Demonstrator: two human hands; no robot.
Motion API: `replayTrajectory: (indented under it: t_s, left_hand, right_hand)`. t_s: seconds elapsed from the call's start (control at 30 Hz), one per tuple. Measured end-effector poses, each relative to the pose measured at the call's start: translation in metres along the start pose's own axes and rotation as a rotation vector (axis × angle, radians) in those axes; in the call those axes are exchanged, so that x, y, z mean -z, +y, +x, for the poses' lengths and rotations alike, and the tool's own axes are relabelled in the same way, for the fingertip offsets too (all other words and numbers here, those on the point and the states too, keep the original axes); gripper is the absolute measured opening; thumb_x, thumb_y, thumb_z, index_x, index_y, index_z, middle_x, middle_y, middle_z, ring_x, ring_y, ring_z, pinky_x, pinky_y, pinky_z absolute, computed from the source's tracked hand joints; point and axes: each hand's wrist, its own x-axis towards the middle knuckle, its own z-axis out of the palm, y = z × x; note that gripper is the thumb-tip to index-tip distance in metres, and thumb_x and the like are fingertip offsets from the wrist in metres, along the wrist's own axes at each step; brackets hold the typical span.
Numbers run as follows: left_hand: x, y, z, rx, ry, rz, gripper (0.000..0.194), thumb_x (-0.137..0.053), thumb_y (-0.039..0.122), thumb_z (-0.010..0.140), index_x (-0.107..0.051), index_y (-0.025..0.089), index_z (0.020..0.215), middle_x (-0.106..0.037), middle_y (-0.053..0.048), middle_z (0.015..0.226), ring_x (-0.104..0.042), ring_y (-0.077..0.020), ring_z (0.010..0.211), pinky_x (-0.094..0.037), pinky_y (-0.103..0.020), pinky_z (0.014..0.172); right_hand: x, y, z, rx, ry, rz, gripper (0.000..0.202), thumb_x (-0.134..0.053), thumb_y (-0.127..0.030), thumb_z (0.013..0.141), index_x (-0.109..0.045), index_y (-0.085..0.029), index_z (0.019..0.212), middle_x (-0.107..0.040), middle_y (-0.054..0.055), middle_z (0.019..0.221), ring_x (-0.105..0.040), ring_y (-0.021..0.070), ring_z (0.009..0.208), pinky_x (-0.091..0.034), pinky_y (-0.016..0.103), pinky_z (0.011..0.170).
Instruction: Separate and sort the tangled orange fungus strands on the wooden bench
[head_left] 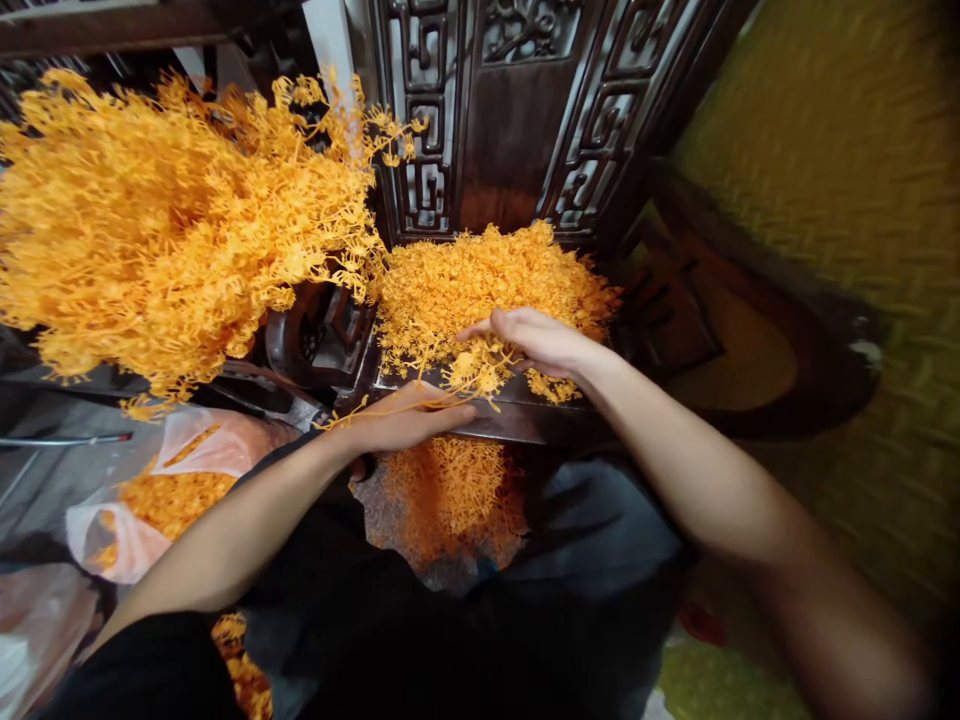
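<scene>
A pile of small orange branching pieces (480,275) lies on the dark wooden seat (517,424) before me. At the pile's front edge, my left hand (412,415) is closed around thin orange stems that stick out past the wrist. Their branching yellow-orange heads (480,370) spread between my two hands. Just right of these heads, my right hand (536,340) hovers over the front of the pile, its index finger stretched out; its lower fingertips are partly hidden, and I see nothing clearly gripped.
A large orange bunch (187,220) rests at the left. Below it is a plastic bag (217,440) of orange pieces. Another clear bag of them (450,500) sits between my legs. A carved wooden backrest (510,120) rises behind the pile.
</scene>
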Motion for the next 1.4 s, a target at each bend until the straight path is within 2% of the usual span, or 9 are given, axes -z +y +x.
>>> replayTrajectory:
  t_s: [0.1, 0.23, 0.3, 0.53, 0.63, 0.87, 0.97, 1.1, 1.4]
  left_hand:
    - [-0.003, 0.004, -0.002, 0.006, -0.034, -0.007, 0.043, -0.054, 0.05, 0.098, -0.054, 0.019, 0.067, -0.036, 0.005, 0.056, -0.038, -0.0093, 0.053, -0.028, -0.023, 0.049]
    - [-0.008, 0.002, -0.008, 0.015, -0.035, -0.041, 0.05, -0.054, 0.052, 0.097, -0.045, 0.02, 0.061, -0.032, 0.005, 0.054, -0.033, -0.009, 0.05, -0.025, -0.024, 0.047]
    - [-0.008, -0.001, -0.011, 0.037, -0.005, -0.051, 0.049, -0.055, 0.053, 0.096, -0.045, 0.02, 0.062, -0.032, 0.005, 0.054, -0.033, -0.0091, 0.05, -0.024, -0.024, 0.047]
    - [-0.002, -0.009, -0.008, 0.066, -0.035, -0.038, 0.048, -0.053, 0.057, 0.096, -0.045, 0.02, 0.066, -0.034, 0.005, 0.055, -0.034, -0.0094, 0.05, -0.024, -0.023, 0.047]
    - [-0.004, -0.004, -0.005, 0.05, -0.11, -0.009, 0.051, -0.055, 0.059, 0.094, -0.043, 0.02, 0.063, -0.034, 0.005, 0.056, -0.035, -0.0097, 0.051, -0.025, -0.024, 0.048]
    - [-0.005, -0.004, 0.0, 0.043, -0.081, -0.095, 0.048, -0.063, 0.056, 0.091, -0.05, 0.02, 0.061, -0.035, 0.005, 0.052, -0.032, -0.0093, 0.048, -0.027, -0.025, 0.047]
    - [-0.004, -0.011, 0.003, 0.072, -0.09, -0.155, 0.049, -0.062, 0.058, 0.091, -0.047, 0.021, 0.063, -0.033, 0.006, 0.054, -0.028, -0.0084, 0.047, -0.022, -0.025, 0.045]
    - [-0.006, -0.009, 0.005, 0.095, -0.108, -0.164, 0.05, -0.064, 0.059, 0.089, -0.043, 0.021, 0.064, -0.033, 0.006, 0.055, -0.028, -0.0084, 0.047, -0.022, -0.026, 0.046]
    - [-0.011, 0.006, 0.008, 0.117, -0.022, 0.005, 0.044, -0.057, 0.054, 0.095, -0.05, 0.021, 0.066, -0.038, 0.004, 0.054, -0.037, -0.0113, 0.051, -0.025, -0.027, 0.049]
  right_hand:
    - [0.006, 0.0, 0.004, 0.059, -0.001, -0.283, 0.056, -0.076, -0.073, 0.077, -0.074, -0.017, 0.078, -0.054, 0.0, 0.064, -0.037, 0.0096, 0.057, -0.028, 0.026, 0.052]
    - [0.044, 0.014, 0.017, 0.119, 0.745, -0.249, 0.054, -0.075, -0.07, 0.08, -0.065, -0.017, 0.072, -0.048, -0.001, 0.06, -0.039, 0.0106, 0.055, -0.031, 0.027, 0.053]
    - [0.06, 0.022, 0.018, 0.141, 0.897, -0.082, 0.054, -0.072, -0.071, 0.082, -0.059, -0.019, 0.072, -0.044, -0.002, 0.059, -0.038, 0.0105, 0.053, -0.031, 0.026, 0.049]
    - [0.019, 0.017, 0.002, 0.108, 0.303, 0.133, 0.052, -0.077, -0.066, 0.082, -0.073, -0.017, 0.099, -0.045, -0.005, 0.06, -0.032, 0.0075, 0.05, -0.02, 0.023, 0.043]
    - [-0.001, 0.005, 0.005, 0.083, 0.067, 0.006, 0.049, -0.071, -0.066, 0.087, -0.077, -0.019, 0.1, -0.066, 0.002, 0.076, -0.045, 0.0085, 0.056, -0.029, 0.023, 0.045]
    - [-0.004, -0.013, -0.004, 0.06, -0.372, -0.043, 0.066, -0.052, -0.077, 0.092, -0.078, -0.021, 0.114, -0.078, 0.008, 0.114, -0.07, 0.0191, 0.102, -0.052, 0.033, 0.09]
    - [-0.009, -0.02, -0.012, 0.12, -0.405, -0.214, 0.052, -0.059, -0.066, 0.095, -0.078, -0.022, 0.117, -0.076, 0.006, 0.121, -0.067, 0.0195, 0.111, -0.049, 0.031, 0.096]
    - [-0.012, -0.02, -0.014, 0.2, -0.389, -0.432, 0.034, -0.063, -0.048, 0.098, -0.079, -0.017, 0.096, -0.076, 0.004, 0.093, -0.064, 0.0142, 0.079, -0.046, 0.027, 0.074]
    - [0.041, 0.025, 0.015, 0.077, 0.144, -0.398, 0.046, -0.076, -0.06, 0.085, -0.068, -0.017, 0.071, -0.049, -0.002, 0.057, -0.038, 0.0089, 0.053, -0.028, 0.026, 0.05]
